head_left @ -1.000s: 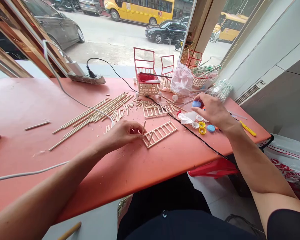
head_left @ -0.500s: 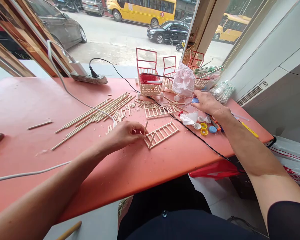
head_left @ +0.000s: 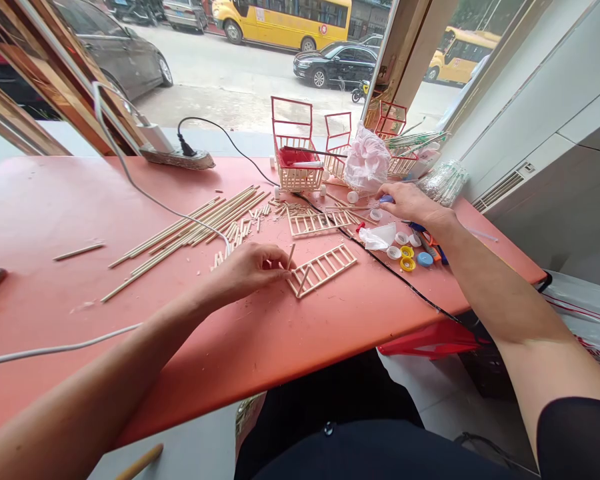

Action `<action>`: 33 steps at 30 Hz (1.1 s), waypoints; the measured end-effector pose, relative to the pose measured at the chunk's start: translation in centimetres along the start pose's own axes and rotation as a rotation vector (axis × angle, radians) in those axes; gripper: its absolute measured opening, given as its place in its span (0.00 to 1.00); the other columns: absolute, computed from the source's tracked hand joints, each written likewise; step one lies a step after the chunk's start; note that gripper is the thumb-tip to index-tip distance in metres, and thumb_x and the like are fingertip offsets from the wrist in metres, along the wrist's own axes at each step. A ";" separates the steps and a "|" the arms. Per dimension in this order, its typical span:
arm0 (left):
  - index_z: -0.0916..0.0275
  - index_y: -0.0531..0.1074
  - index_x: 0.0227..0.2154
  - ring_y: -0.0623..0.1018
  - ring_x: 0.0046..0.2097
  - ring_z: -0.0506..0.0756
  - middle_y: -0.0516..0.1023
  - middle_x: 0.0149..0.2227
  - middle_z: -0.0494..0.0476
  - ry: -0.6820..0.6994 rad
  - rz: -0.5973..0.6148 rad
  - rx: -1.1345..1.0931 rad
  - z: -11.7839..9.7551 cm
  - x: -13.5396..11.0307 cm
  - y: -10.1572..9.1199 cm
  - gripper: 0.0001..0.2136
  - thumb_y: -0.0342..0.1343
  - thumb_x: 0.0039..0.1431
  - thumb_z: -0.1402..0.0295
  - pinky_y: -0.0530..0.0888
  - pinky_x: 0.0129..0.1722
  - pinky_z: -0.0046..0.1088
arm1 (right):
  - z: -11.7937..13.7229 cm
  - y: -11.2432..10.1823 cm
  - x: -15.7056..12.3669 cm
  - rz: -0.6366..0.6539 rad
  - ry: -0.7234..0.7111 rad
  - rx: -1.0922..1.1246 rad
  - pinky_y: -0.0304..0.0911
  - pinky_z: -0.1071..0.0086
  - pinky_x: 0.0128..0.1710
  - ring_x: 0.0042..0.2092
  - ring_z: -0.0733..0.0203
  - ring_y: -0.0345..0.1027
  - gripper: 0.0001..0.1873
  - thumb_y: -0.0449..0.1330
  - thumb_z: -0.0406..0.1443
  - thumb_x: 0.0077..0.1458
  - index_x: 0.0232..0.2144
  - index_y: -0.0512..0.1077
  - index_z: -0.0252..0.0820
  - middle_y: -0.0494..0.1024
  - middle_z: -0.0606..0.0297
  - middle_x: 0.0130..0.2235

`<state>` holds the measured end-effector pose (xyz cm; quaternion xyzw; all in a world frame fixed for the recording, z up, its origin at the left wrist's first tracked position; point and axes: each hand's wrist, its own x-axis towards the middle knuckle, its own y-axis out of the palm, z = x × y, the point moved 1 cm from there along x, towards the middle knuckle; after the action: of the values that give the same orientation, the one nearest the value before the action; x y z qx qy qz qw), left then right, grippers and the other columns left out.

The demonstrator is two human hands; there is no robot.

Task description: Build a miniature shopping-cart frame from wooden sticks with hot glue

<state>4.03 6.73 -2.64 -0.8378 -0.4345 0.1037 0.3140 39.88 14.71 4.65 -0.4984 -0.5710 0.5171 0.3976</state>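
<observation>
- Fingers of your left hand are pinching a short upright stick at the left end of the ladder-like frame.
- Your right hand is gripping a blue object, mostly hidden.
- Frame is lying on the salmon table, loose sticks lying left; street is showing outside.
- Red-handled basket cart is holding a white tube and red material.

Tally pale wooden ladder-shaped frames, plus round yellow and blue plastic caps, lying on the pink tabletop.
Pale wooden ladder-shaped frames: 2
Round yellow plastic caps: 2
Round blue plastic caps: 1
Total: 5 (blue item in the right hand excluded)
</observation>
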 end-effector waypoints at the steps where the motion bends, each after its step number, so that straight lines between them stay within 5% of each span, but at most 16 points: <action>1: 0.61 0.82 0.31 0.73 0.28 0.51 0.80 0.26 0.52 0.002 0.000 0.001 0.0 0.0 0.0 0.13 0.59 0.56 0.58 0.68 0.30 0.25 | 0.3 0.2 0.1 0.024 -0.016 -0.010 0.64 0.62 0.55 0.55 0.48 0.73 0.19 0.57 0.34 0.64 0.55 0.75 0.36 0.80 0.50 0.56; 14: 0.60 0.83 0.31 0.72 0.28 0.51 0.81 0.28 0.53 0.022 -0.013 0.042 0.0 0.0 0.0 0.12 0.59 0.57 0.59 0.68 0.32 0.26 | 2.4 0.5 0.2 0.125 -0.055 -0.045 0.65 0.63 0.48 0.50 0.48 0.75 0.19 0.61 0.40 0.65 0.53 0.76 0.35 0.83 0.49 0.49; 21: 0.61 0.83 0.31 0.72 0.28 0.51 0.83 0.30 0.55 0.036 -0.009 0.045 0.1 0.1 0.0 0.12 0.59 0.57 0.58 0.68 0.32 0.26 | 2.6 0.5 0.5 0.134 -0.040 -0.039 0.64 0.67 0.47 0.50 0.51 0.75 0.15 0.61 0.36 0.63 0.50 0.78 0.38 0.83 0.53 0.50; 28: 0.61 0.83 0.32 0.75 0.31 0.53 0.83 0.31 0.56 0.009 0.036 0.054 -1.0 -0.2 -0.4 0.14 0.57 0.59 0.58 0.68 0.33 0.27 | 2.7 -0.1 0.3 0.157 -0.039 -0.004 0.63 0.68 0.45 0.50 0.52 0.75 0.24 0.47 0.45 0.72 0.51 0.78 0.38 0.83 0.52 0.51; 33: 0.62 0.83 0.32 0.73 0.29 0.52 0.82 0.30 0.55 0.016 0.043 0.041 -1.0 -0.1 -0.5 0.13 0.59 0.57 0.58 0.67 0.31 0.26 | 2.9 0.0 0.0 0.152 -0.051 -0.060 0.65 0.65 0.45 0.49 0.48 0.75 0.18 0.64 0.40 0.61 0.51 0.77 0.38 0.81 0.51 0.49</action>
<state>4.04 6.42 -1.58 -0.8411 -0.4118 0.1127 0.3321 37.05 14.10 4.26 -0.5386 -0.5567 0.5409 0.3278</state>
